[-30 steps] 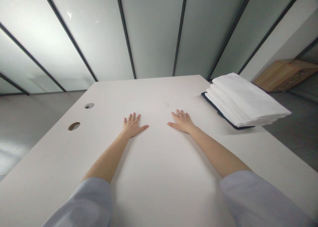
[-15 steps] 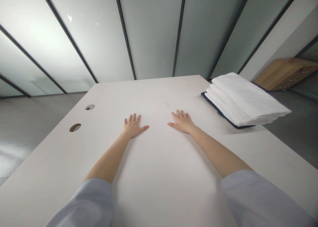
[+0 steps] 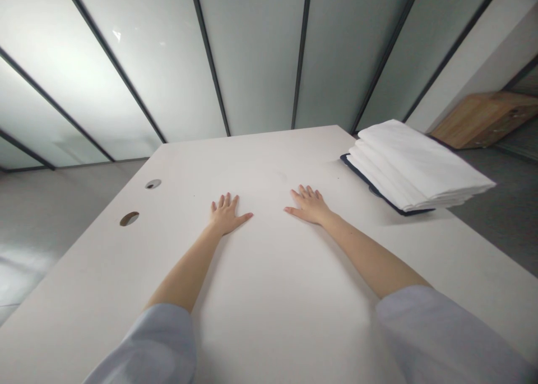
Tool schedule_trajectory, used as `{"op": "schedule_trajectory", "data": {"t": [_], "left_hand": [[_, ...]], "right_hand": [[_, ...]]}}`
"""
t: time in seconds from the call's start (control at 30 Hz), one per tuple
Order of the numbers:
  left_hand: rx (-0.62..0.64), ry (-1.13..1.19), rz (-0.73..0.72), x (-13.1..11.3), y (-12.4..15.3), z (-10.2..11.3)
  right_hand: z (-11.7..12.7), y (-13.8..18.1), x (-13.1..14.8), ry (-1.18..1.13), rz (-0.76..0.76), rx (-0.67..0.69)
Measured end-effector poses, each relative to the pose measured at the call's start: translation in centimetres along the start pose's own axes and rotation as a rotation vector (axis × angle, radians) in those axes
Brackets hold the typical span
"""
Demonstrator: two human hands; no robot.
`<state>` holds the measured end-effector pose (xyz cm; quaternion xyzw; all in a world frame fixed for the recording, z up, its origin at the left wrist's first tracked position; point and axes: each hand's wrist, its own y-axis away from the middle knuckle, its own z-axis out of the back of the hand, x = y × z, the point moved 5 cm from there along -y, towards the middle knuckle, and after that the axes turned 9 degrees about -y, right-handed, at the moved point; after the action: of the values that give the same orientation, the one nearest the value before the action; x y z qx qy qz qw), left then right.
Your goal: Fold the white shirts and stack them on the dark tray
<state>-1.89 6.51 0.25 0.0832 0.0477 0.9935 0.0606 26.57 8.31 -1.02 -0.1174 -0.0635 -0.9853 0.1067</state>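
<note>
My left hand [image 3: 226,216] lies palm down on the white table [image 3: 269,294], its fingers spread and nothing in it. Across from it my right hand [image 3: 309,206] rests flat in the same way, open, with the thumb pointing toward the left one. A gap of bare tabletop separates the two thumbs. To the right of my right hand, and apart from it, sits a folded stack of white cloth [image 3: 416,162]. Under the cloth a dark blue flat edge [image 3: 374,189] sticks out; what it belongs to is mostly hidden.
Two round holes pierce the table at the left: one with a grey cover [image 3: 153,184], one uncovered [image 3: 129,219]. Behind the far edge stands a frosted glass partition [image 3: 256,59] with dark frames. A wooden cabinet [image 3: 479,120] is beyond the right side.
Both hands stay flat in place on the table. Only the view has tilted very slightly.
</note>
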Motion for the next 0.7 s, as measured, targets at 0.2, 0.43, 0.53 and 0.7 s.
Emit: {"op": "schedule_trajectory", "data": {"t": [0.2,0.43,0.53,0.7], "left_hand": [[-0.007,0.015,0.003,0.0,-0.1,0.0],[-0.038,0.013,0.005,0.0,0.1,0.0],[-0.056,-0.011,0.007,-0.1,0.0,-0.1],[-0.155,0.074,-0.074,-0.5,0.0,2.3]], "right_hand": [[0.4,0.3,0.3,0.000,-0.001,-0.002],[0.7,0.5,0.5,0.007,0.002,-0.020],[0.6,0.5,0.5,0.011,-0.003,-0.037],[0.6,0.4,0.6,0.021,-0.006,-0.074]]}}
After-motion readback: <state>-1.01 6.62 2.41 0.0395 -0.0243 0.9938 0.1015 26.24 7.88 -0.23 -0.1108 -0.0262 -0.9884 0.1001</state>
